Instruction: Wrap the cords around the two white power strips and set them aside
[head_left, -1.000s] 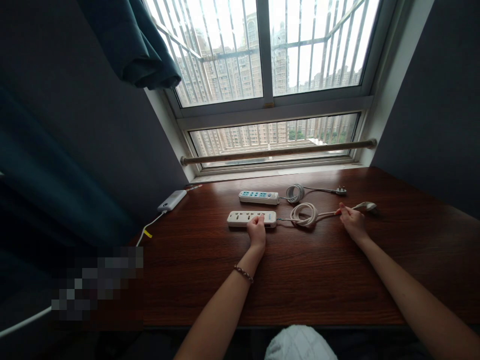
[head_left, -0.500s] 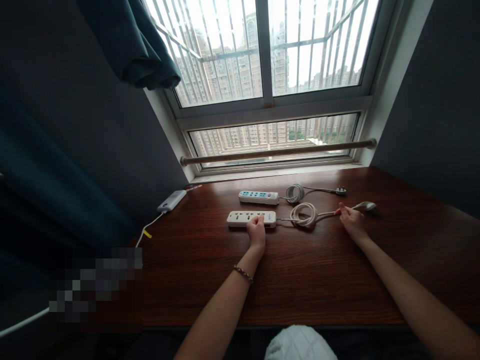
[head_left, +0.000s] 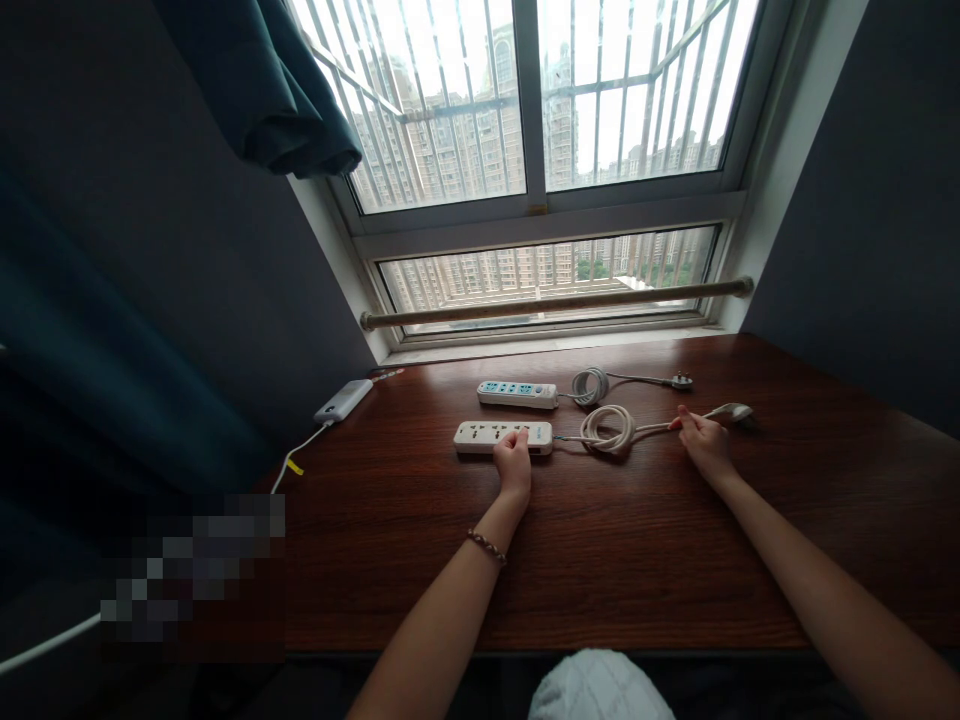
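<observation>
On the dark wood table (head_left: 375, 560) lies a white power strip (head_left: 477, 440) with its cable loosely coiled (head_left: 609, 430) to the right. My left hand (head_left: 513, 464) is closed over the strip's near edge towards its right end, the thumb on top and the other fingers mostly hidden. Farther right, my right hand (head_left: 703, 445) pinches the cord between coil and white plug (head_left: 741, 413). Behind lies a second white strip (head_left: 517, 395) with turquoise sockets. Its grey cord is coiled (head_left: 589, 385) and ends in a plug (head_left: 682, 381); neither hand touches it.
A small white box (head_left: 343, 401) with a cable sits at the table's left edge. A pixelated patch covers the lower left. At the back, a window (head_left: 535, 250) has a horizontal rail (head_left: 555, 304) across it. A blue curtain (head_left: 292, 110) hangs at upper left.
</observation>
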